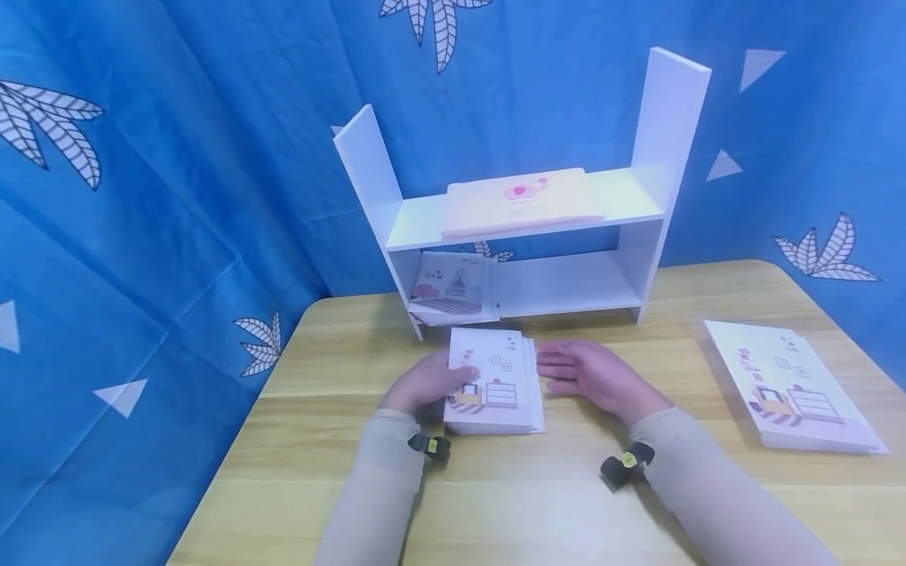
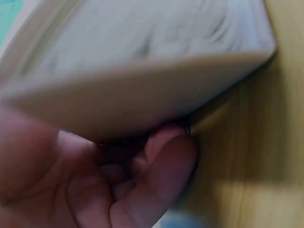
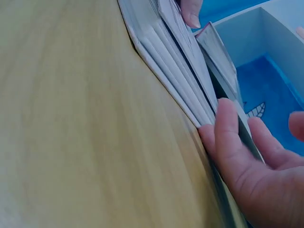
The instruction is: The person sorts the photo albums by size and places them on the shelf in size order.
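A stack of white books (image 1: 491,377) with a room drawing on its top cover lies on the table, just in front of a white shelf (image 1: 566,283). My left hand (image 1: 432,380) grips its left side, thumb over the top cover, fingers curled under the edge. The left wrist view shows the tilted side of the stack (image 2: 142,95) above the curled fingers. On the other side my right hand (image 1: 591,373) has its fingers extended, tips right at the stack's right edge. In the right wrist view those fingers (image 3: 228,128) meet the ends of the layered books (image 3: 175,66).
On the shelf's lower level, more books (image 1: 453,287) lean at the left end. A pink elephant-printed item (image 1: 524,200) lies on the upper level. Another book stack (image 1: 793,389) lies at the table's right side. A blue curtain (image 1: 510,102) hangs behind.
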`<state>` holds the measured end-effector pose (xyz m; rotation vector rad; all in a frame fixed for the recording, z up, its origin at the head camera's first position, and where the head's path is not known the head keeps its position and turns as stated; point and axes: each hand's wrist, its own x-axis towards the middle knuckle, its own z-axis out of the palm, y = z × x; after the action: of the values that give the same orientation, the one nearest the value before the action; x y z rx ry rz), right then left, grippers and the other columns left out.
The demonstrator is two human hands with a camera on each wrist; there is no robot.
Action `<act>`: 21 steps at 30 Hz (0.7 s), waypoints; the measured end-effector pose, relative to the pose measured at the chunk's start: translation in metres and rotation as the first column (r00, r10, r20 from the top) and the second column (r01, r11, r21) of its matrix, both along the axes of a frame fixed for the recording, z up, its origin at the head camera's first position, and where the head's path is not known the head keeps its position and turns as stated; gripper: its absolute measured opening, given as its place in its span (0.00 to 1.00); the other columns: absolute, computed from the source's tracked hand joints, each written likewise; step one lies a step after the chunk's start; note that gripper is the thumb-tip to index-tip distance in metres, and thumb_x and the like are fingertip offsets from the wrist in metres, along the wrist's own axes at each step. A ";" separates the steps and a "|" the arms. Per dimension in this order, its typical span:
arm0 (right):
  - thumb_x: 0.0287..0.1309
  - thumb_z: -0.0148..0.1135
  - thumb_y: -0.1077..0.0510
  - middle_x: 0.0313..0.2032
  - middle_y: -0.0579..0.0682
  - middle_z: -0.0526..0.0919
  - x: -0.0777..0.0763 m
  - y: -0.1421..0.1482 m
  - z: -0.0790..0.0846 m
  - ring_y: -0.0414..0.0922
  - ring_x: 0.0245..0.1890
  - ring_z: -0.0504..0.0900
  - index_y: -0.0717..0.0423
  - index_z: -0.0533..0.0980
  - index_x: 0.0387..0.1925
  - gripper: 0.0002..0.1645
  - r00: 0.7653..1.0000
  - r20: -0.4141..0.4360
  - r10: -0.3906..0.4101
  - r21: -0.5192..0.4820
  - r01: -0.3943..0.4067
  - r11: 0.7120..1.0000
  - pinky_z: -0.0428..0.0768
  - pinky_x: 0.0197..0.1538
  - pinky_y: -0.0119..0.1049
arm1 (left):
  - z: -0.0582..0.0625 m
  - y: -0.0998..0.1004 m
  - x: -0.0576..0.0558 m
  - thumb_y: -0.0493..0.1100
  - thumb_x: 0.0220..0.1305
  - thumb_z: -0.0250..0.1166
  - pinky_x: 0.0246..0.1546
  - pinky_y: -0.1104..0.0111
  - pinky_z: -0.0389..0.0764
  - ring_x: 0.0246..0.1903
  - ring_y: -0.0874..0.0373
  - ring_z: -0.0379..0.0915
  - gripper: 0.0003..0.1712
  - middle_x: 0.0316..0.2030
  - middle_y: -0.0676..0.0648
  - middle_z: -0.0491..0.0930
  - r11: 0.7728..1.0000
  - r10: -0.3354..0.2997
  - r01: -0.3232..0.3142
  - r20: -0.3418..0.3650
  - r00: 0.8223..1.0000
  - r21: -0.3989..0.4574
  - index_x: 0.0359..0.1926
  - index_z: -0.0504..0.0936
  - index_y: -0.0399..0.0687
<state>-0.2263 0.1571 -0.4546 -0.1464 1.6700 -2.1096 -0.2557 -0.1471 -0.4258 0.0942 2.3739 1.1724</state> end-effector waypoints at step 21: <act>0.79 0.38 0.56 0.67 0.71 0.68 -0.001 0.000 -0.002 0.61 0.67 0.71 0.74 0.58 0.71 0.31 0.999 0.039 -0.034 -0.016 0.034 0.999 0.79 0.60 0.47 | -0.005 -0.011 -0.003 0.65 0.64 0.66 0.63 0.49 0.70 0.50 0.53 0.81 0.38 0.50 0.51 0.84 0.982 -0.062 0.051 0.051 0.997 0.183 0.71 0.69 0.59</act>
<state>-0.2276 0.1572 -0.4563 -0.0822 1.6439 -2.1381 -0.2586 -0.1578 -0.4310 0.1858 2.1972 1.3446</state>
